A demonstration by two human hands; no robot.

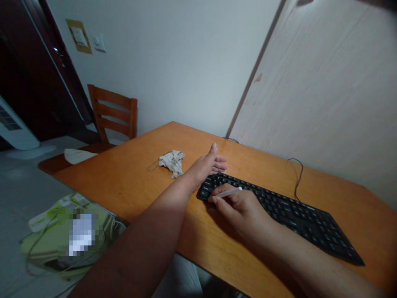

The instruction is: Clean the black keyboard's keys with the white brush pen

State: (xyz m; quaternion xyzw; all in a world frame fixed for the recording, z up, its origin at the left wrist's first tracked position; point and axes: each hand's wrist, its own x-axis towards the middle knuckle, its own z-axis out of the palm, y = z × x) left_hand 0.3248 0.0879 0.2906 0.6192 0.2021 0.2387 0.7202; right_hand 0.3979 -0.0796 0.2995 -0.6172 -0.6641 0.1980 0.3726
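Note:
A black keyboard (pixel 305 217) lies at a slant across the wooden table. My right hand (pixel 240 207) pinches a slim white stick (pixel 228 192) over the keyboard's left end, its lower tip hidden by my fingers near the corner keys. What kind of tool the stick is, I cannot tell. Just beyond that end, my left hand (pixel 211 163) is held out with thumb raised and fingers stretched, nothing in it. It is at the keyboard's far left edge; whether it touches is unclear. A crumpled whitish cloth (pixel 172 162) lies left of my left hand.
The table (pixel 145 182) meets a wall at the back. A black cable (pixel 300 178) runs from behind the keyboard. Beyond the table's left edge stand a wooden chair (pixel 114 109) and, lower down, a greenish box (pixel 40 246) with cords and packets on it.

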